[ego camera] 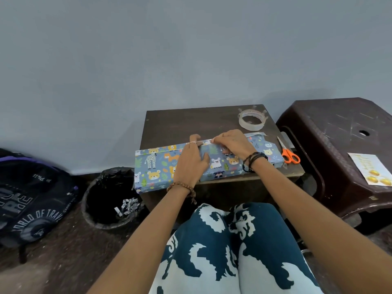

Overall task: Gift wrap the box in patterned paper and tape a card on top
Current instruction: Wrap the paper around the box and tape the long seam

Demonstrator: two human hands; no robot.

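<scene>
**Seam held down along the far edge of the box**

The box (209, 164), already covered in blue animal-print paper (157, 166), lies on the small dark table (191, 122) with its long axis running left to right, directly under both hands. The left hand (192, 164) lies flat on top, fingers straight, pressing the paper near the far edge. The right hand (232, 145) sits just to its right, its fingertips pinching together at the paper seam on that same far edge; whether a piece of tape is in that grip I cannot tell.

The tape roll (251, 119) stands beyond the right hand, which is the nearer one to it. Orange scissors (289, 154) lie to the right, past the box end. The card (372, 171) waits well to the right on a brown stool (339, 132).

To the left, a bag (31, 200) reads "WORLD OF TRAVEL"; the tape's printing is too small to read.
</scene>
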